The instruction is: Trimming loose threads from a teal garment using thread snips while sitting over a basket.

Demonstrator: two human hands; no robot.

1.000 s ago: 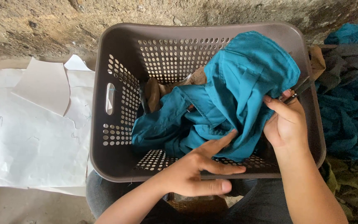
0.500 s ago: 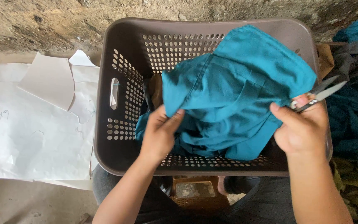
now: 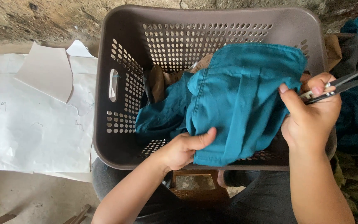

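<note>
We see the left hand (image 3: 183, 149) pinching the lower hem of a teal garment (image 3: 241, 99) near the basket's (image 3: 104, 124) front rim, thumb closed over the cloth. The right hand (image 3: 311, 116) grips the garment's right edge at the basket's right wall, fingers also curled around small thread snips (image 3: 336, 87). White paper sheets (image 3: 30, 124) lie left of the basket.
</note>
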